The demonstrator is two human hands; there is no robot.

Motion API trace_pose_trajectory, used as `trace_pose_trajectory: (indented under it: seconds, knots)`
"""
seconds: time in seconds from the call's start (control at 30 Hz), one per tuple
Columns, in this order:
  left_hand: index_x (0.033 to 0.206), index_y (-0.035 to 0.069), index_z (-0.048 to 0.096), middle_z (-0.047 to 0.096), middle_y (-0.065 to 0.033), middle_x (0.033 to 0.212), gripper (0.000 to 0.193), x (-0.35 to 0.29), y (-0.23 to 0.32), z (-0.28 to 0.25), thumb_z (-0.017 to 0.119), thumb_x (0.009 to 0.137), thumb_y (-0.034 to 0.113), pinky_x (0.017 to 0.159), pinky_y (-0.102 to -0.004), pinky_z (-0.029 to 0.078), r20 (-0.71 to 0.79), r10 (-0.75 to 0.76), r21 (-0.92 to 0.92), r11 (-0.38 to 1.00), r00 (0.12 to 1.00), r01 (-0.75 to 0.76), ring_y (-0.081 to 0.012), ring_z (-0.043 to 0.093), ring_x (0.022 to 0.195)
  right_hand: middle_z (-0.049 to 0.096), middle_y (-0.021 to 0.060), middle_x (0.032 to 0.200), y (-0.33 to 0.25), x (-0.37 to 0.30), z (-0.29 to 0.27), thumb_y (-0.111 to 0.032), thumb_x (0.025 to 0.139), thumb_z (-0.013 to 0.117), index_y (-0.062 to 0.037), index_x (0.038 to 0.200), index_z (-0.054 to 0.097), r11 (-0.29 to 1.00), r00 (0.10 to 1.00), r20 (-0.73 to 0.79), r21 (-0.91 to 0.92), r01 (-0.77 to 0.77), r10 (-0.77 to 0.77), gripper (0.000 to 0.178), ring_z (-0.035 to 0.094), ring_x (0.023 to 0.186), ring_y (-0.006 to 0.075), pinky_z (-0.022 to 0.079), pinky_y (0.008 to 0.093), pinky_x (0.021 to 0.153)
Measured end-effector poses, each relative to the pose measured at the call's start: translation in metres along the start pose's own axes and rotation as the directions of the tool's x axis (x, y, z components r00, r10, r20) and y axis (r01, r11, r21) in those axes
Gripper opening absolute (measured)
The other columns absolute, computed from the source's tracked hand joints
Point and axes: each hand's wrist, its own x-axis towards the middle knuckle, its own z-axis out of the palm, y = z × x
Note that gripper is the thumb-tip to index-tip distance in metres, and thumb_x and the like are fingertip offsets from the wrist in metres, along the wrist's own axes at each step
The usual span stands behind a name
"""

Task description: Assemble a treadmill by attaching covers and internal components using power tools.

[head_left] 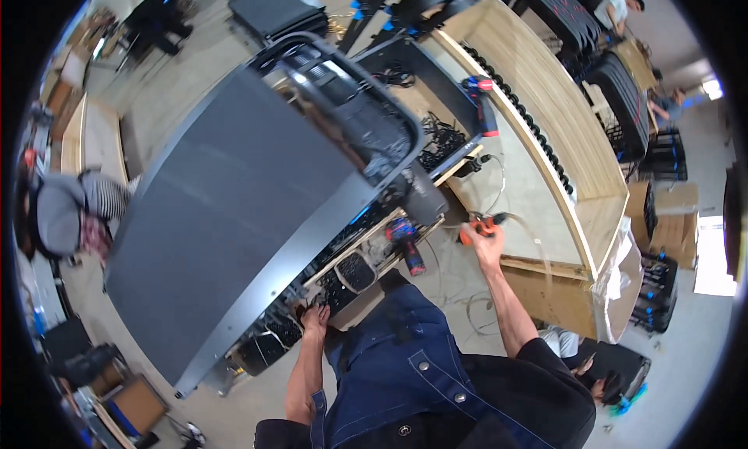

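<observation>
A: Biggest thing first?

B: Big grey panel [234, 215], a flat slab filling the left centre of the frame, long axis from upper right to lower left. Under its right edge a wooden bench [538, 176] with a row of black knobs, running to the upper right.

A: Your hands?

B: My left hand [315, 318], lower centre, is pressed on the dark parts at the panel's lower edge. Fingers look curled down on them; I cannot tell whether they clamp anything. My right hand [485, 235], centre right, is closed around an orange-handled tool [477, 226].

A: Which way does that tool lie?

B: Held in the fist, its handle sticks out toward the left of the frame, toward the panel's edge. The tip is too small to read.

A: Anything nearer?

B: A red and blue drill [407, 245] lies just left of my right hand, between both hands, nearer the right, long axis roughly up-down. A second drill [483, 102] sits well apart at upper centre. Thin wires loop on the bench by the right hand.
</observation>
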Motion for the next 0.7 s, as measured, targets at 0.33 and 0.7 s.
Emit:
trace_pose_trajectory:
  seconds: [0.33, 0.7]
  knots:
    - [0.119, 0.001, 0.059, 0.066, -0.0152, 0.105, 0.028, -0.122, -0.009, 0.079, 0.060, 0.100, 0.022, 0.074, -0.0414, 0.059, 0.160, 0.066, 0.470, 0.872, 0.985, -0.135, -0.0315, 0.069, 0.090, 0.069, 0.0146, 0.102, 0.136, 0.200, 0.005, -0.015, 0.068, 0.080, -0.0101, 0.116, 0.069, 0.881, 0.962, 0.251, -0.426, 0.207, -0.104, 0.050, 0.068, 0.097, 0.0343, 0.054, 0.0405, 0.087]
    - [0.128, -0.003, 0.059, 0.070, -0.0164, 0.109, 0.040, -0.183, -0.067, 0.170, 0.063, 0.099, 0.024, 0.081, -0.0362, 0.058, 0.361, 0.032, 0.622, 0.736, 0.932, -0.267, -0.0260, 0.071, 0.094, 0.072, 0.0210, 0.096, 0.100, 0.071, 0.004, -0.026, 0.079, 0.070, -0.0008, 0.107, 0.068, 0.951, 0.845, 0.518, -0.307, 0.044, 0.128, 0.037, 0.069, 0.094, 0.0377, 0.054, 0.0458, 0.085]
